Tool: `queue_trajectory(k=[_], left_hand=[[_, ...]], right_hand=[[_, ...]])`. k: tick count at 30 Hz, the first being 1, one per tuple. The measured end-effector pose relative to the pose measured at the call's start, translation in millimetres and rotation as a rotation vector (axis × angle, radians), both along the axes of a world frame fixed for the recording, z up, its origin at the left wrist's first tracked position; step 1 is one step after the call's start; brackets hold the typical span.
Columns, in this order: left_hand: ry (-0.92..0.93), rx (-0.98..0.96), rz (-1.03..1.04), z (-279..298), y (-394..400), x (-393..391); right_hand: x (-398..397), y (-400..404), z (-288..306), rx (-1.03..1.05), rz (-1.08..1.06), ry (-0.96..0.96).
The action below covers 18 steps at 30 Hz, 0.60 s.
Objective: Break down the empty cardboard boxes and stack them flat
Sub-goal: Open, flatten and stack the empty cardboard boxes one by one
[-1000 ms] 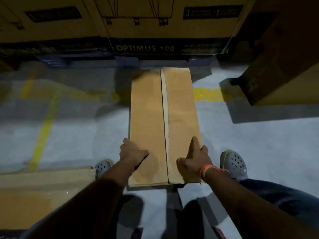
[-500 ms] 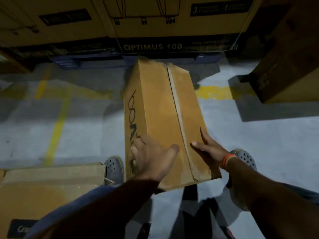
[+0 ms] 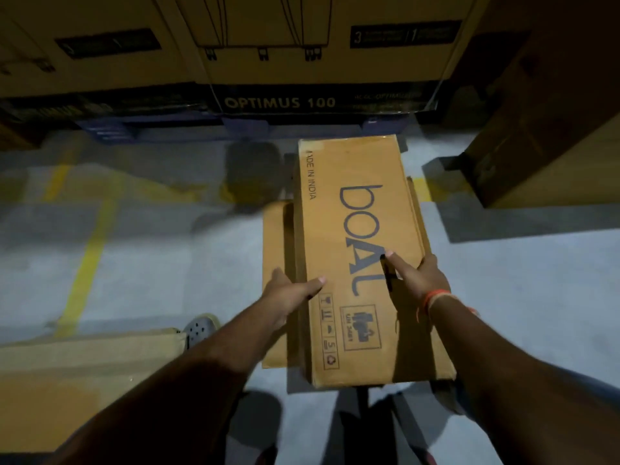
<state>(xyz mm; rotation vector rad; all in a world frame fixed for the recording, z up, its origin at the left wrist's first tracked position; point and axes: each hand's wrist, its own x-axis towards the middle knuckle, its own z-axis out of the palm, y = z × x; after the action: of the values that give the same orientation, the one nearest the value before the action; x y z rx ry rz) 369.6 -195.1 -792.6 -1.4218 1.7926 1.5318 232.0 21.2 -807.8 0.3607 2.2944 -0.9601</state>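
Head view: box (image 3: 359, 236) far side and both hands' fingers hidden.

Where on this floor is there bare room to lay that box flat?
Bare floor lies left of the box, around the yellow line. More lies right of it, below the dark stack. Near left is crowded by flat cardboard and a shoe.

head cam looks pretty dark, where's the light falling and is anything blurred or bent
Head view: dim overall; the light falls mainly on the boAt box and the grey floor, while the forearms at the bottom sink into shadow. Left hand and right hand are slightly soft. Wide-angle bending shows in the OPTIMUS 100 cartons along the top.
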Motion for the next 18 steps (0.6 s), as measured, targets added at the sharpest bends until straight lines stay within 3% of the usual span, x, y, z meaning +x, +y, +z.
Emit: queue_trajectory(k=[2,5,8,14,16,18], left_hand=[[0.053,0.22,0.069,-1.9,14.2,-4.6],[0.098,0.354,0.22,-3.6,30.7,-12.4],[0.142,0.297,0.335,9.7,40.9,-11.7],[0.198,-0.039,0.219,37.5,57.3,17.9],[0.249,-0.074,0.107,47.1,56.8,24.5],[0.332,0.079,0.003,50.8,53.3,21.8]], right_hand=[[0.6,2.7,-2.0,0.005,0.043,0.019],[-1.4,-3.5,-0.6,-0.014,0.075,0.019],[-2.4,-6.8,-1.5,-0.079,0.086,0.01],[-7.5,-17.8,-7.4,-0.38,0.017,-0.196],[-12.5,-20.8,-28.6,-0.298,0.084,-0.2],[-24.3,-17.9,-63.6,-0.168,0.152,-0.165]])
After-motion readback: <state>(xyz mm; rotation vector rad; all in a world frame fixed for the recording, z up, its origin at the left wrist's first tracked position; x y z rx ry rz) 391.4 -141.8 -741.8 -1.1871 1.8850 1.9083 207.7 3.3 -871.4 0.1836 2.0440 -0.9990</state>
